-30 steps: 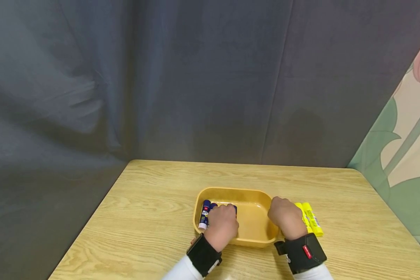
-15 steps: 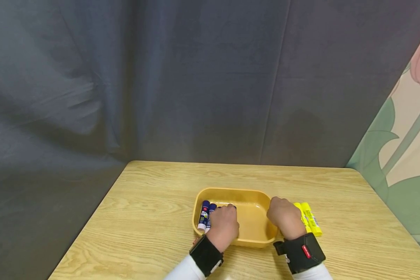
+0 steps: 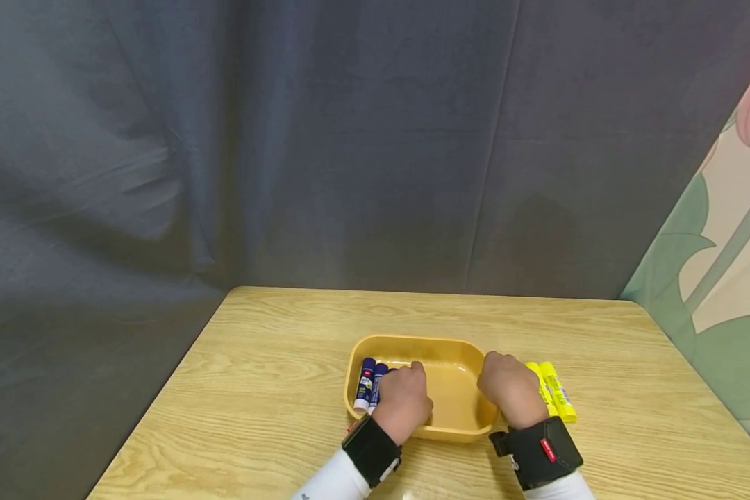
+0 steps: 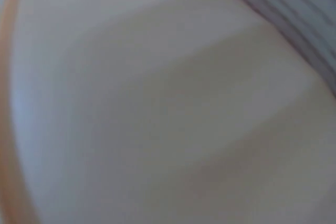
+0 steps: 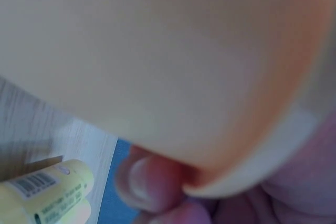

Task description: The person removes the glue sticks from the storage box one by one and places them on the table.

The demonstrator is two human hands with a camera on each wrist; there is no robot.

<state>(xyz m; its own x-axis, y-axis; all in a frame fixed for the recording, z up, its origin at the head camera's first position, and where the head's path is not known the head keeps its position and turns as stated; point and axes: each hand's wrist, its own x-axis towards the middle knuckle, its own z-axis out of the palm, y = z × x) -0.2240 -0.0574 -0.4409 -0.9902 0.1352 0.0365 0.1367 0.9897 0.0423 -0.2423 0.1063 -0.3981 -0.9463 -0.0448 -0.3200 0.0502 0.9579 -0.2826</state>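
Note:
A yellow-orange plastic tray (image 3: 453, 396) stands on the table. Dark blue glue sticks with white ends, such as the leftmost glue stick (image 3: 364, 384), lie side by side in its left part. My left hand (image 3: 403, 401) reaches into the tray just right of them, fingers bent downward; its fingertips and anything between them are hidden. At the tray's right end, my right hand (image 3: 511, 389) grips the rim. The right wrist view shows its fingers (image 5: 149, 177) against the tray wall (image 5: 131, 56). Only the blurred tray wall (image 4: 157, 103) fills most of the left wrist view.
Two yellow glue sticks (image 3: 557, 392) lie on the wooden table (image 3: 275, 389), right of the tray and partly behind my right hand. A dark grey curtain (image 3: 375, 153) hangs behind the table. To the right is a floral-patterned cloth (image 3: 737, 278).
My left hand has shifted slightly right inside the tray. A dark blue cap that showed beside its knuckles is now hidden. My right hand and the tray stay in place.

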